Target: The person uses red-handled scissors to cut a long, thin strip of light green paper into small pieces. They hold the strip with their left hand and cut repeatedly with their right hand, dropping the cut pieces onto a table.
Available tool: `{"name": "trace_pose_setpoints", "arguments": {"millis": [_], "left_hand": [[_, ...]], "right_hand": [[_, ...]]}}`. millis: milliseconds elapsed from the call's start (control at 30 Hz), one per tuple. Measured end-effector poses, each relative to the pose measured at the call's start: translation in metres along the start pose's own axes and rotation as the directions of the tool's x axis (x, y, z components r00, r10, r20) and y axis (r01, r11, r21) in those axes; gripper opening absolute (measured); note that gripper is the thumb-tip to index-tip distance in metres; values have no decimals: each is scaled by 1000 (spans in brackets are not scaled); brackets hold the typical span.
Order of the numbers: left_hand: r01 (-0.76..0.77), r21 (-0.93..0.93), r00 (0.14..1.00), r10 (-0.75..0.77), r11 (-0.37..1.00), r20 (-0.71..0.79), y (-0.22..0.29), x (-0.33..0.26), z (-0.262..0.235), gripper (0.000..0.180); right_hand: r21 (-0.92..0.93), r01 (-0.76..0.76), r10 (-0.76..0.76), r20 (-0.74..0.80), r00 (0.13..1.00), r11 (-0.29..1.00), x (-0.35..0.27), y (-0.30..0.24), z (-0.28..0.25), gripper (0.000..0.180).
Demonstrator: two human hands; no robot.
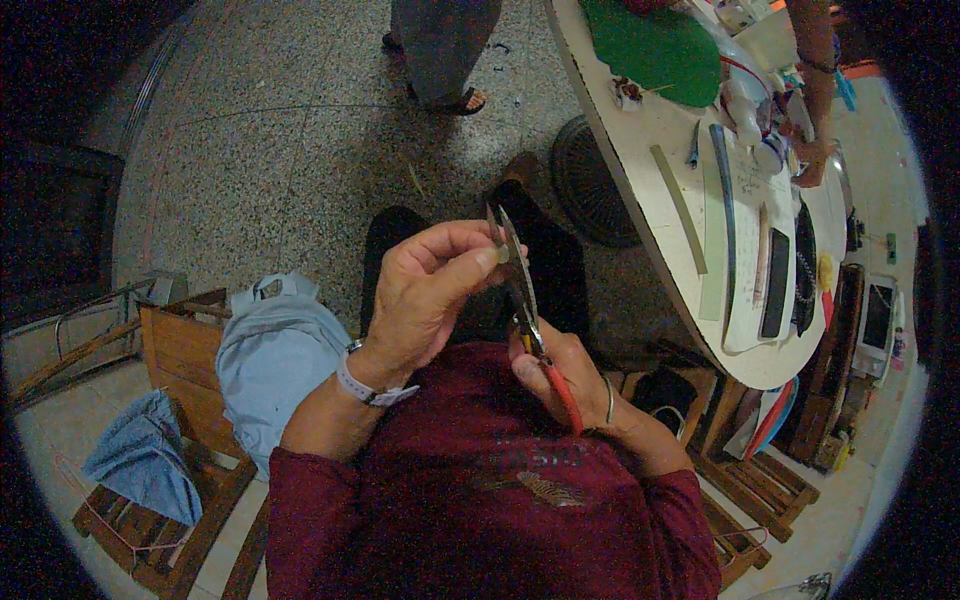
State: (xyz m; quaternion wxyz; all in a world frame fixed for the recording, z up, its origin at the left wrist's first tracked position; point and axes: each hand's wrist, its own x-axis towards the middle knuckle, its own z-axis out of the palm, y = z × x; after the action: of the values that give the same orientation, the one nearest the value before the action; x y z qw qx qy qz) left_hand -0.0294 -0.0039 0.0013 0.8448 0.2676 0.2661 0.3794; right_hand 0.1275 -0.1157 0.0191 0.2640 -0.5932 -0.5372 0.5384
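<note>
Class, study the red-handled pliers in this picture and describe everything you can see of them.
The pliers have red grips and dark metal jaws. They stand nearly upright in front of the person's chest, jaws upward. The right hand wraps the grips; one red handle juts below it. The jaws meet a thin grey strip pinched by the left hand.

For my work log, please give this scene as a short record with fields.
left hand: raised, fingers pinching a small pale piece
right hand: closed on red-handled pliers
pliers: point up, tip near the pale piece
seat side: light blue bag on wooden chair
right side: white table with green sheet
</note>
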Motion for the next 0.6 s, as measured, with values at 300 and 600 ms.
{"name": "trace_pose_setpoints", "arguments": {"millis": [300,600], "left_hand": [[-48,123,999,47,991,8,-6,1,-4,9],[-64,169,998,65,984,-2,-3,1,-4,6]], "right_hand": [[-34,-19,20,9,1000,999,0,3,-1,30],[-44,-13,14,24,1000,999,2,-1,-3,31]]}}
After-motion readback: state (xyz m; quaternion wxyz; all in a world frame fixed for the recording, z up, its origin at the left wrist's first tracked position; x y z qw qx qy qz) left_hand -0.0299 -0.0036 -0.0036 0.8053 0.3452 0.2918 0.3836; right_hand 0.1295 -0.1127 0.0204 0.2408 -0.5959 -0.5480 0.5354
